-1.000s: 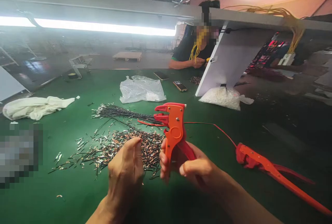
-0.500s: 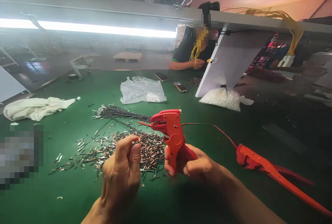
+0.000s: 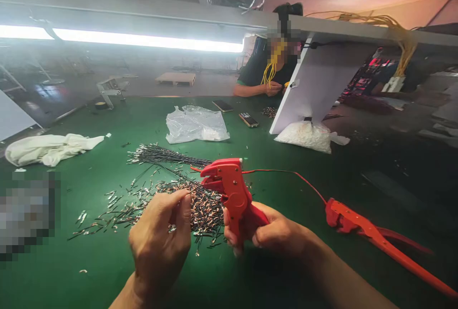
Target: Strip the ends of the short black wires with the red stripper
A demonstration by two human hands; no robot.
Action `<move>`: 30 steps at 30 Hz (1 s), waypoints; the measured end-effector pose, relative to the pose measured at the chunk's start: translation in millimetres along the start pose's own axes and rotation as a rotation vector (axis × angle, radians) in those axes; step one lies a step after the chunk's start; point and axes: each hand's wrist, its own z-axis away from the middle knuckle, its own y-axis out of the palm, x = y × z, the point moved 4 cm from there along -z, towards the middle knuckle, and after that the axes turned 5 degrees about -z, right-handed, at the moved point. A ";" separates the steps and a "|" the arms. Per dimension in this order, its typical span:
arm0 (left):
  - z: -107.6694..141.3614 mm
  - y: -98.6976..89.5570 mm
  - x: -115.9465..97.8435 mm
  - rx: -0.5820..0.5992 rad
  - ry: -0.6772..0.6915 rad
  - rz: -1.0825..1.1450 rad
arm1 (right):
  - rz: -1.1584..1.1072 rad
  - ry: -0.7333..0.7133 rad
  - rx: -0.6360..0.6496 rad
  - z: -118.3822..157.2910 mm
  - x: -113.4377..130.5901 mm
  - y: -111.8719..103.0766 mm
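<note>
My right hand point(image 3: 277, 232) is wrapped round the handles of a red wire stripper point(image 3: 234, 187), its jaws pointing left. My left hand point(image 3: 161, 240) pinches a short, thin dark wire point(image 3: 194, 189) between thumb and forefinger. The wire's far end reaches the stripper's jaws; whether it is inside them I cannot tell. Beneath both hands lies a pile of short black wire pieces point(image 3: 209, 211) with copper and silvery ends. A bundle of long black wires point(image 3: 164, 154) rests behind the pile, partly hidden by the stripper.
A second red stripper point(image 3: 368, 232) lies at right, and a thin red wire point(image 3: 275, 171) runs near it. Farther back are a clear plastic bag point(image 3: 195, 125), two phones point(image 3: 248, 119), a bag of white bits point(image 3: 306, 136) and a white cloth point(image 3: 53, 149). A co-worker point(image 3: 255, 68) handles yellow wires opposite.
The stripper in my right hand has moved slightly left and down. My left hand has shifted a little left, and the wire in its pinch now shows at the jaws.
</note>
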 end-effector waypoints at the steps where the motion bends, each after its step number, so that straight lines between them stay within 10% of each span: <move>1: -1.1 -1.0 -0.3 -0.017 0.014 0.012 | 0.005 0.006 0.005 0.0 0.1 -0.3; 30: 5.9 2.8 -29.7 0.086 0.210 -0.025 | 0.054 -0.022 -0.045 -1.7 -13.4 -1.9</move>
